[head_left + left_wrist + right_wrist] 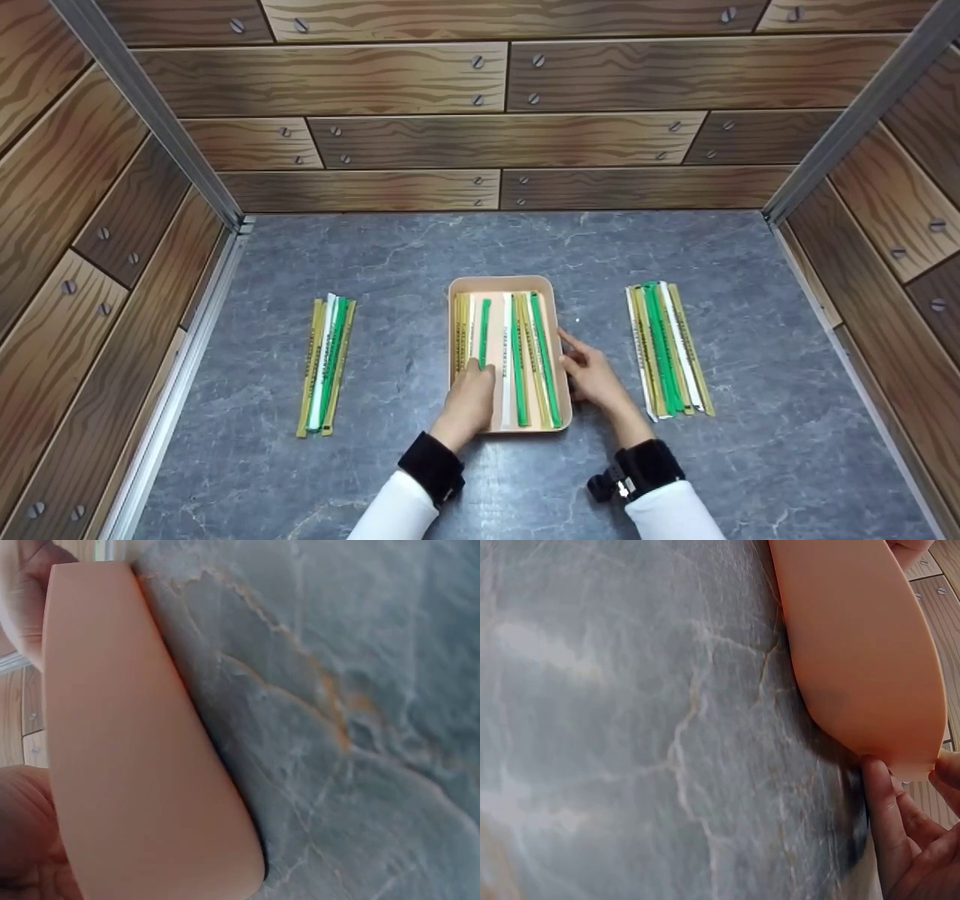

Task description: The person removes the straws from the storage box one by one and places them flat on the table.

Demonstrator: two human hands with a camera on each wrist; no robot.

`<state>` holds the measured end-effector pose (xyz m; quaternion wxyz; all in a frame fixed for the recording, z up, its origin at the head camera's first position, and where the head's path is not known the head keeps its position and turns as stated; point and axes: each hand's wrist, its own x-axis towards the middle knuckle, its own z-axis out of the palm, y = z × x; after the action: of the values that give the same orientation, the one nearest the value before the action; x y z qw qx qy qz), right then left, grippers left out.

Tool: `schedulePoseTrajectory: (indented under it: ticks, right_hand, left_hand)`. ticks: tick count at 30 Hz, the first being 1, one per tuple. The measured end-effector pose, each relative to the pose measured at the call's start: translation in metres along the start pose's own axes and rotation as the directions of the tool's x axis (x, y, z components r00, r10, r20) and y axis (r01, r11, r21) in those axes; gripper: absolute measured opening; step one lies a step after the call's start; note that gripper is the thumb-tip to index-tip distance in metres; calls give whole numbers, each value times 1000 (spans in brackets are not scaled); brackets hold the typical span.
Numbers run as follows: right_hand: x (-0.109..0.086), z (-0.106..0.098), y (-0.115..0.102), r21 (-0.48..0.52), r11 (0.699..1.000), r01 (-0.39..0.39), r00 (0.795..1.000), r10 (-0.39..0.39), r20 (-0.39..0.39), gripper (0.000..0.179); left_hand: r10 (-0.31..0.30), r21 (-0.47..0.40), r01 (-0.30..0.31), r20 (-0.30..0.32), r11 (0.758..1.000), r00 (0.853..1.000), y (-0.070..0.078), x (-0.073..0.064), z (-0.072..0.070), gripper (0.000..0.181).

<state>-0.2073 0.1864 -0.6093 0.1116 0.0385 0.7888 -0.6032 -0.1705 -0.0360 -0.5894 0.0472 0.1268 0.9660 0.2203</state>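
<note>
A shallow peach tray (501, 283) lies in the middle of the table, holding slim printed wrapped sticks in gold, white and green, set lengthwise in a left and a right group. My left hand (470, 397) reaches over the tray's near left part, its curled fingers pinching the lower end of a green wrapped stick (484, 322). In the left wrist view, that hand's fingers (26, 829) show partly behind the tray's outer wall (135, 735). Outside the right wall is my right hand (596, 377), extended fingers touching it; in the right wrist view its fingertips (876, 769) meet the tray corner.
One bundle of similar wrapped sticks (324, 364) lies left of the tray, another bundle (667, 349) to its right, close beside my right hand. Wood-patterned panels (405, 142) rise behind and on both sides of the grey marbled table (405, 247).
</note>
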Motion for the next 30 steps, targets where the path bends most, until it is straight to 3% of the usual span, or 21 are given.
schedulePoseTrajectory:
  ticks: [6, 16, 21, 25, 30]
  right_hand:
    - [0, 0, 0, 11, 1000, -7, 1000, 7, 15, 52]
    - [1, -1, 1, 17, 1000, -13, 1000, 12, 24, 52]
    - [1, -1, 1, 6, 1000, -12, 1000, 12, 20, 52]
    - [1, -1, 1, -8, 1000, -9, 1000, 9, 12, 52]
    - [1, -1, 1, -8, 1000, -1, 1000, 1, 6, 52]
  left_hand:
    - [10, 44, -7, -53, 999, 999, 1, 1, 2, 15]
    - [-43, -1, 43, -34, 999, 998, -3, 4, 0, 25]
    - [-86, -107, 83, -33, 991, 996, -5, 3, -4, 44]
    - [-133, -228, 118, -53, 967, 990, -7, -1, -16, 53]
    - [-160, -359, 94, -158, 929, 974, -18, -8, -38, 53]
